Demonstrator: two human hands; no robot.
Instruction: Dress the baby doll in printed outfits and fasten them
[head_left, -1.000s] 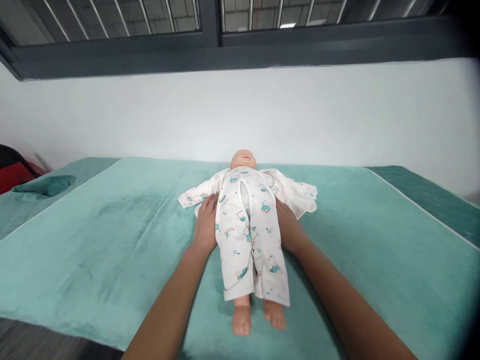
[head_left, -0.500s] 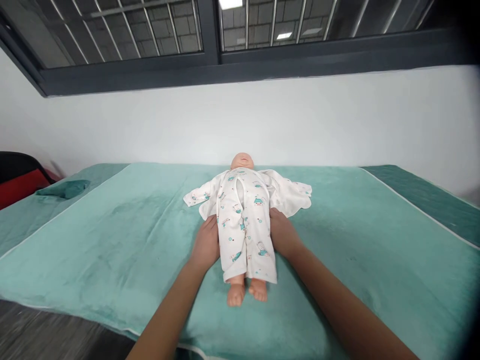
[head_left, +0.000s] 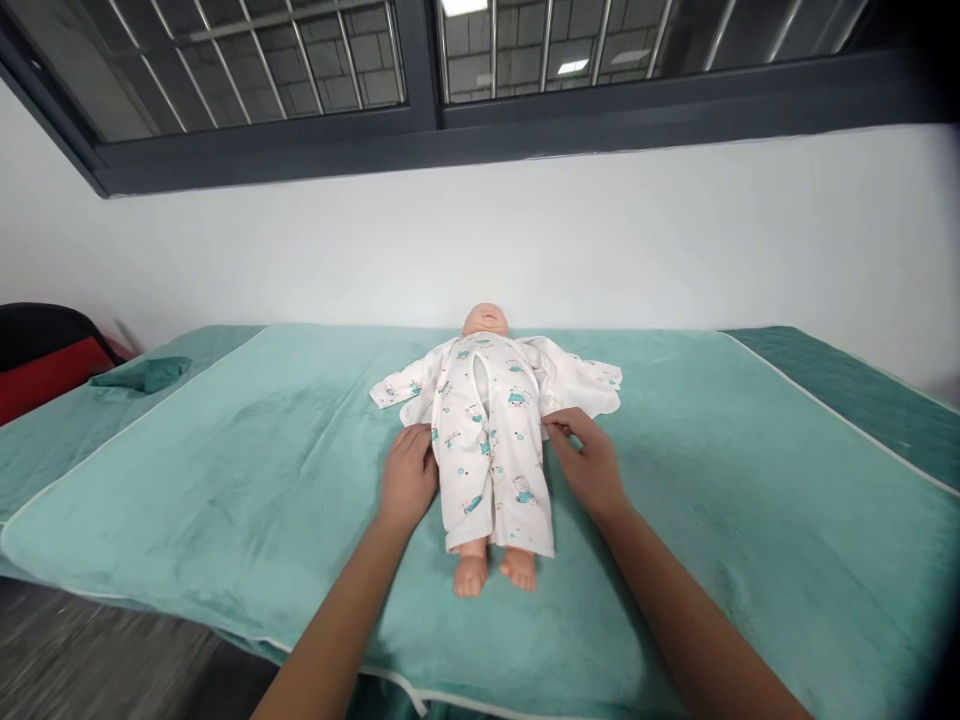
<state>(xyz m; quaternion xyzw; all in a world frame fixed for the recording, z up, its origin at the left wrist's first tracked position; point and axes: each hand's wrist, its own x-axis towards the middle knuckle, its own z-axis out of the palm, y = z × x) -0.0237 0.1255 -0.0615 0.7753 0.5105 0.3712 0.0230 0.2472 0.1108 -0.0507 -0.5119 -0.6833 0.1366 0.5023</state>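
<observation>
A baby doll (head_left: 486,320) lies on its back, feet toward me, on a green blanket (head_left: 300,480). White baby clothes (head_left: 517,470) with a teal print cover its body and legs, leaving the bare feet (head_left: 471,576) out. A gap runs down the chest, and both sleeves spread sideways. At the left hip, my left hand (head_left: 409,475) is closed on the clothes' side edge, its fingertips partly hidden. On the opposite hip, my right hand (head_left: 589,460) pinches the fabric edge between thumb and fingers.
Behind the bed rises a white wall (head_left: 360,250) under a dark window frame (head_left: 262,155) with metal bars. A black and red object (head_left: 56,365) and a bunched green cloth (head_left: 142,374) are at the left. Grey floor (head_left: 90,650) shows at the lower left.
My right hand has shifted slightly outward from the doll's hip, and its thumb and fingers now show in a pinch. My left hand stays near the same spot. The view has tilted slightly.
</observation>
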